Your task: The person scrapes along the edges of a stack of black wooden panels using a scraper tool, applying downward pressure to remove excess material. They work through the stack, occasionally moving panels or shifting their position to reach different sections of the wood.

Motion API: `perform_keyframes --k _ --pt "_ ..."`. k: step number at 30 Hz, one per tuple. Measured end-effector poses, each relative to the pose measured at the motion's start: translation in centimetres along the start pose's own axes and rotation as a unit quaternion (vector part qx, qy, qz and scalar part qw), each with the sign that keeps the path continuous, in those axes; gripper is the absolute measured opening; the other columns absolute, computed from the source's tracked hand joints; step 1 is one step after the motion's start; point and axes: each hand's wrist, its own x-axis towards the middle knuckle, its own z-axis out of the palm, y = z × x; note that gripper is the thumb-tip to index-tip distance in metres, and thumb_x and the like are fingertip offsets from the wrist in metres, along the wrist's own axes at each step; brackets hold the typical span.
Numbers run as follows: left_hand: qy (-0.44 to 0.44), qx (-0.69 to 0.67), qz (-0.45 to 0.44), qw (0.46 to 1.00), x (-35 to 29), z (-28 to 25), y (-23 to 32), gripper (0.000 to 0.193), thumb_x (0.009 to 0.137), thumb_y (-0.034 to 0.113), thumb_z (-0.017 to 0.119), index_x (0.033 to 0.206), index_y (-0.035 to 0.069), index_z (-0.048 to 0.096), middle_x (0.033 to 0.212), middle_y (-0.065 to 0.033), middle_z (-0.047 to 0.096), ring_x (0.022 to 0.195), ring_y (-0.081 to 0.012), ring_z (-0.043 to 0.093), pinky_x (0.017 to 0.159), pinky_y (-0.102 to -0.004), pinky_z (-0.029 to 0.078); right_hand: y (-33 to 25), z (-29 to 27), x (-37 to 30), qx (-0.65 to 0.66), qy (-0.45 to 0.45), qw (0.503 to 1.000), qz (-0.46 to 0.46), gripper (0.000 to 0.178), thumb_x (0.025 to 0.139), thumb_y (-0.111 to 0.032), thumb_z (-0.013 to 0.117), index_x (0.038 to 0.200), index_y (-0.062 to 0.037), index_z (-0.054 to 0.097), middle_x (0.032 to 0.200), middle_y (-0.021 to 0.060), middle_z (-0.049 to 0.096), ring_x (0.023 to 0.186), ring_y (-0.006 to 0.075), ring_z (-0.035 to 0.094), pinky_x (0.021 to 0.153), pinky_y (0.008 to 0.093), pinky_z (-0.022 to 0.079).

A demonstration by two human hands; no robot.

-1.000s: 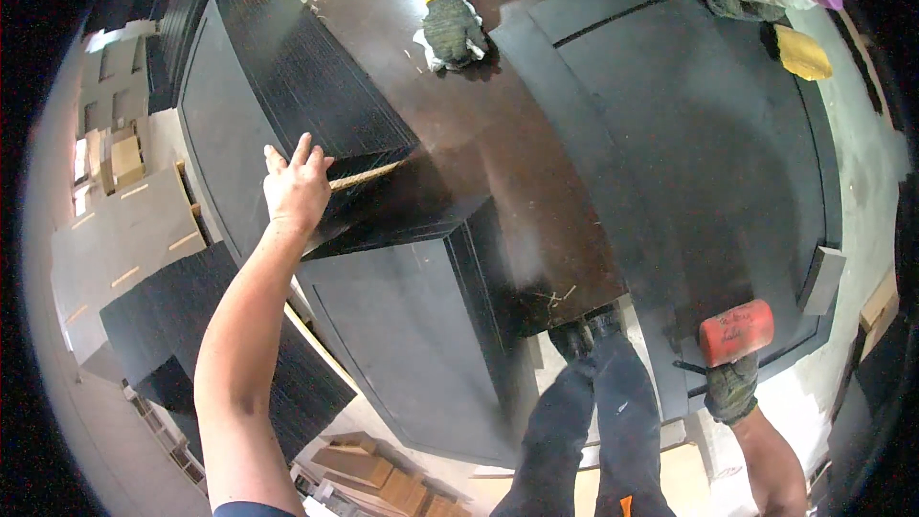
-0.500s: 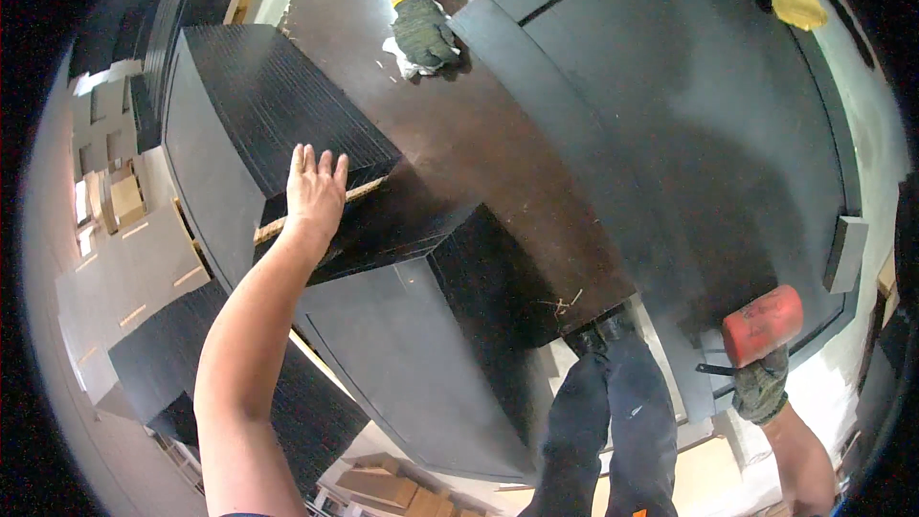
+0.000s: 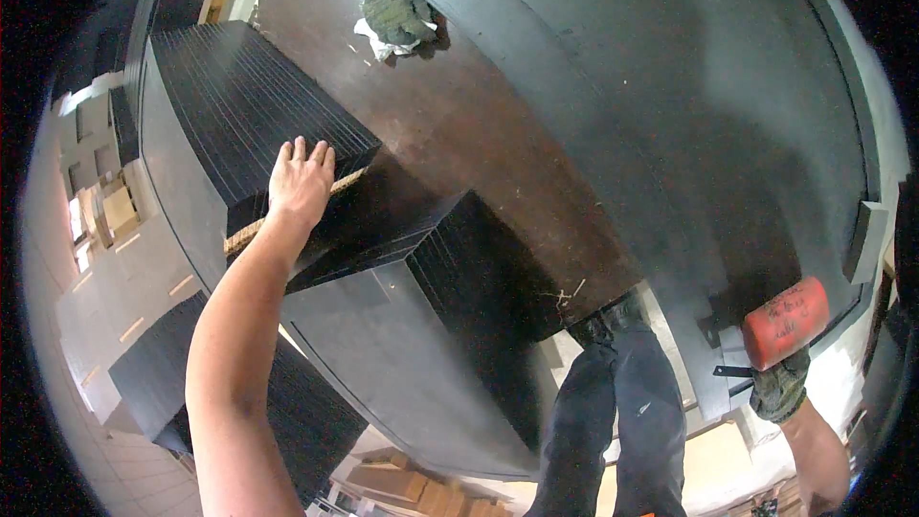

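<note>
My bare left hand (image 3: 302, 180) lies with fingers stretched out against the near end of a stack of dark panels (image 3: 258, 96); their edges show as thin lines. At the lower right my right hand (image 3: 781, 387), in a dark knitted glove, is closed on a mallet (image 3: 785, 323) with a red cylindrical head. The mallet's handle is hidden. A small black strip (image 3: 732, 371) with a hole pokes out beside that hand. Under the mallet and beyond it lies a large dark panel assembly (image 3: 689, 134) with a raised border strip.
A brown work surface (image 3: 479, 134) runs between the stacks and the assembly. On it a co-worker's gloved hand (image 3: 397, 8) presses a white cloth (image 3: 381, 43). A second panel stack (image 3: 479, 297) stands nearer me. A grey block (image 3: 865, 242) rests at the assembly's right edge.
The view has shifted slightly, so the stacks sit further left and the mallet further right. My left hand stays on the panel stack. The other gloved hand at the top right has left the view.
</note>
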Motion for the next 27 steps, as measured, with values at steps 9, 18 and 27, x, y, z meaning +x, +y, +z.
perform_keyframes --k 9,18,27 --pt "-0.165 -0.038 0.007 0.986 1.7 -0.2 0.8 0.031 0.088 0.013 0.057 0.117 0.004 0.063 0.132 -0.0113 0.06 0.127 -0.0262 0.054 0.109 -0.0367 0.04 1.0 0.5 -0.8 0.036 -0.019 0.996 0.079 0.039 0.099 -0.028 0.047 0.13 -0.0081 0.06 0.132 0.0139 0.059 0.125 0.0341 0.053 0.107 0.0426 0.039" --pt "-0.124 -0.018 0.021 0.992 1.7 0.6 1.2 0.031 0.086 0.014 0.06 0.114 0.002 0.064 0.13 -0.0094 0.062 0.127 -0.0287 0.054 0.109 -0.0372 0.04 0.5 -0.3 -0.5 -0.131 -0.031 0.99 -0.044 0.041 0.097 -0.021 0.044 0.133 -0.0075 0.058 0.137 0.0156 0.055 0.129 0.037 0.051 0.11 0.0467 0.037" --pt "-0.014 -0.024 0.042 0.999 1.3 1.8 0.9 0.02 0.083 0.013 0.061 0.1 0.005 0.069 0.115 -0.01 0.067 0.115 -0.0255 0.06 0.101 -0.0362 0.046 0.6 -0.3 -0.5 -0.141 -0.022 0.987 -0.068 0.041 0.097 -0.019 0.045 0.133 -0.0058 0.058 0.138 0.0157 0.055 0.13 0.0363 0.049 0.111 0.0459 0.036"
